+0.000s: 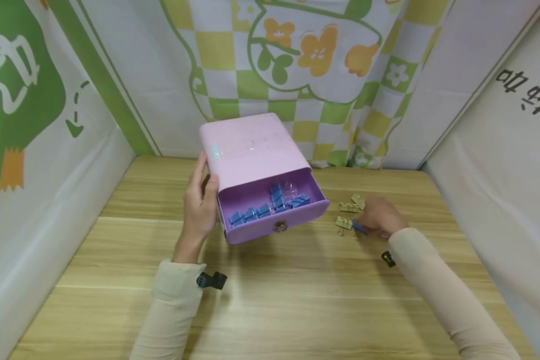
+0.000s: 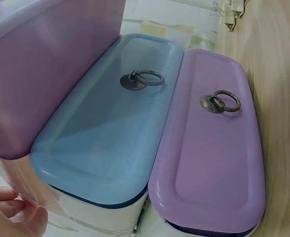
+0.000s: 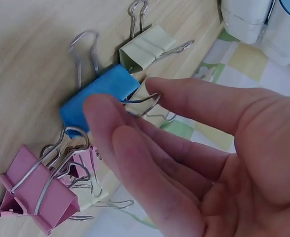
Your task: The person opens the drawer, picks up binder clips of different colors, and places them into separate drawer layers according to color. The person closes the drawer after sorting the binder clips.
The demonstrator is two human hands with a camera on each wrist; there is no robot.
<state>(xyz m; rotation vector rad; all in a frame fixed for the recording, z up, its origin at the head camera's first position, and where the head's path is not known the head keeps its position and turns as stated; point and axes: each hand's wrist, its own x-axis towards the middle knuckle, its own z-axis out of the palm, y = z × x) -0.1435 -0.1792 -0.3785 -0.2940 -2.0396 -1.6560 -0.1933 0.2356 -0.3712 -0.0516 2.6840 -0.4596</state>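
Observation:
A pink drawer box (image 1: 256,145) stands toward the back of the table, its purple top drawer (image 1: 247,233) pulled out with several blue binder clips (image 1: 276,196) inside. My left hand (image 1: 201,205) rests against the box's left side, fingertips (image 2: 16,210) touching the wall. Below the pulled-out drawer, a blue drawer (image 2: 105,133) and a second purple drawer (image 2: 209,163) are closed, each with a ring pull. On the right, my right hand (image 1: 380,217) has thumb and fingers bent around the wire handle of a blue binder clip (image 3: 98,96), low over the table.
Pale yellow binder clips (image 1: 343,223) lie beside the right hand. Pink binder clips (image 3: 41,190) are close to its fingers in the right wrist view. A black clip-like piece (image 1: 388,258) lies near the right cuff. A patterned curtain (image 1: 234,50) hangs behind the table.

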